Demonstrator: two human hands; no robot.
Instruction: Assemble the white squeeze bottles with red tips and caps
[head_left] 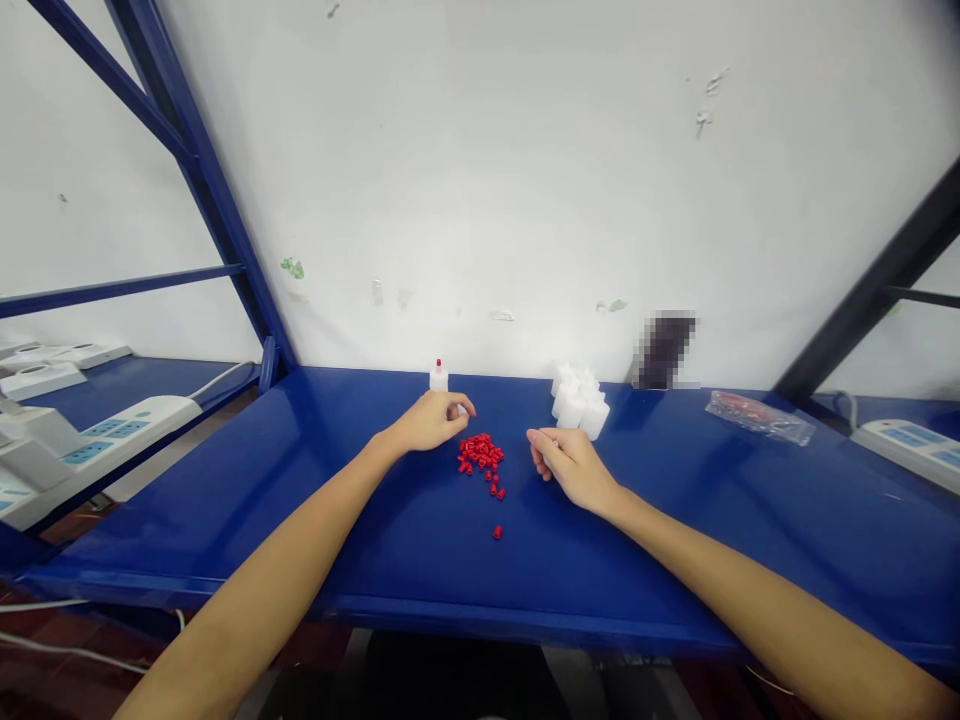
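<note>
My left hand is just left of a pile of small red caps, its thumb and index finger curved with a gap between them. Behind that hand stands a white squeeze bottle with a red cap on top, its lower part hidden. To the right of the pile, my right hand is closed with its fingers curled in. A bit of something white shows at those fingers, too small to name. Several caps trail from the pile toward me, and one red cap lies apart from the others.
Behind my right hand stands a cluster of white bottles on the blue table. Farther right lies a clear plastic bag with red contents. A blurred dark object is by the wall. Power strips rest at the left.
</note>
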